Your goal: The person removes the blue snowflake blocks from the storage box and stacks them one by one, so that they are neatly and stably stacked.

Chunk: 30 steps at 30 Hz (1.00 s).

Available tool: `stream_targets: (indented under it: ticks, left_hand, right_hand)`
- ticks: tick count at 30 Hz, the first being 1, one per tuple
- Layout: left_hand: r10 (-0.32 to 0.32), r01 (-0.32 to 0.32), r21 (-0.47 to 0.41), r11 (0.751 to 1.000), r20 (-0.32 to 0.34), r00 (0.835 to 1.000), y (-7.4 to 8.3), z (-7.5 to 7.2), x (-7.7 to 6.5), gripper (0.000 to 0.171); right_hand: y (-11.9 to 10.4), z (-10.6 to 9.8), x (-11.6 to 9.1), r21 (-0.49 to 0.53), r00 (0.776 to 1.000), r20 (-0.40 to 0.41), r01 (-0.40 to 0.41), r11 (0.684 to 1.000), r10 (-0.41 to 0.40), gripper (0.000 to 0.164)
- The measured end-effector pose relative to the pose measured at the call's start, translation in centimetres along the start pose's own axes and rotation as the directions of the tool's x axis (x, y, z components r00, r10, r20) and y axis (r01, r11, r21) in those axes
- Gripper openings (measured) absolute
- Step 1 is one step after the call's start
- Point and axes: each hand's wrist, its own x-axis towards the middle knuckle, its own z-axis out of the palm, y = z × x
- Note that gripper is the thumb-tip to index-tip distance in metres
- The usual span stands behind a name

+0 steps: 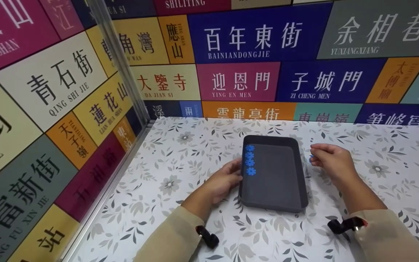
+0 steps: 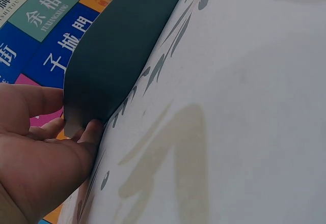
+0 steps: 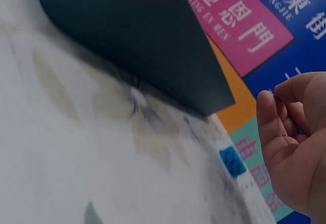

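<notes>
- Dark grey tray (image 1: 276, 182), rectangular with raised walls, sits on the patterned cloth (image 1: 173, 214), between the two hands.
- Four blue flower-shaped pieces (image 1: 250, 162) lie inside it in one column, along the upper part of its left wall.
- Left hand (image 1: 224, 182) holds the tray's left side: the thumb presses the outer wall and the other visible fingers bend against its edge.
- Right hand (image 1: 335, 160) hangs just beyond the tray's right wall, thumb and forefinger tips brought together, the other fingers curled in; whether anything is pinched between them, I cannot tell.
- Blue piece (image 3: 233, 161), blurred, shows below and apart from those fingertips in the right wrist view; in the head view a speck of blue appears beside the same fingers.
- Beige sleeves (image 1: 175, 236) cover both forearms, each with a small black device (image 1: 209, 238) at the cuff.
- Coloured panels (image 1: 238, 82) printed with Chinese characters and Latin letters line the walls behind and to the left.
</notes>
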Motion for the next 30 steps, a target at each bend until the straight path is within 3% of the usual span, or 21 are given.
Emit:
stream_targets:
  ticks: [13, 22, 30]
  left_hand:
    - [0.011, -0.011, -0.01, 1.0, 0.012, 1.0, -0.1, 0.0, 0.2, 0.076]
    - [0.019, -0.019, -0.016, 1.0, -0.001, 1.0, 0.0, 0.0, 0.2, 0.073]
    - [0.01, -0.01, -0.005, 1.0, 0.003, 1.0, -0.2, 0.0, 0.2, 0.074]
  right_hand:
    - [-3.7, 5.3, -0.4, 0.136, 0.991, 0.117, 0.048, 0.99, -0.064, 0.007]
    - [-4.6, 8.8, 2.3, 0.154, 0.986, 0.166, -0.007, 0.988, -0.019, 0.016]
    - [-4.4, 11.0, 4.9, 0.134, 0.99, 0.142, -0.039, 0.99, 0.02, 0.014]
